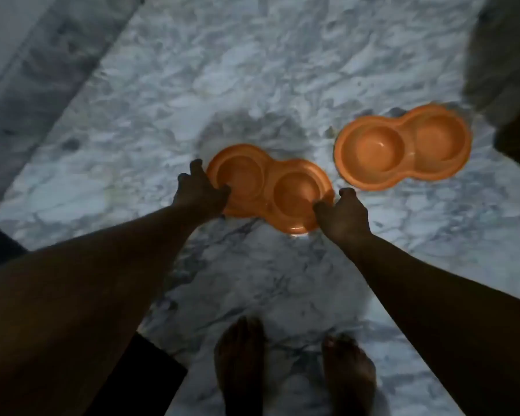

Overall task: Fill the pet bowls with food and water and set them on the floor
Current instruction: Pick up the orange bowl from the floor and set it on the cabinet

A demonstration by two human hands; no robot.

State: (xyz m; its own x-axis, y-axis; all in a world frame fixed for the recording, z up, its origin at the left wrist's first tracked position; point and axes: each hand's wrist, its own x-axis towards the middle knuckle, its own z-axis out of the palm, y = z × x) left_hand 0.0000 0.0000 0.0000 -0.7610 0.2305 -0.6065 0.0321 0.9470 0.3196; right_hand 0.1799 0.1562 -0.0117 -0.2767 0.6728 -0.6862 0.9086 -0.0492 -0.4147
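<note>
Two bowls: both orange double feeders, each with two round wells, sit over the marble floor (150, 121); no food or water shows in any well.
Near bowl (269, 187): it lies at the centre of your view, long axis running from 10 o'clock to 4 o'clock, held at both ends, likely so it stays level.
Left hand (200, 190): your fingers curl over the rim at the bowl's 9 o'clock end, thumb tip inside the left well, closed on the edge.
Right hand (342, 214): at the 4 o'clock end, thumb on the rim; the fingers are bent, but you cannot tell whether they grip underneath.
Far bowl (403, 145): at 2 o'clock from the near one, apart from it, flat on the floor and untouched.
Contact: blur hides whether the near bowl rests on the floor or hangs just above it.
Feet (294, 367): bare, at 6 o'clock, so you are bending forward over the bowls.
</note>
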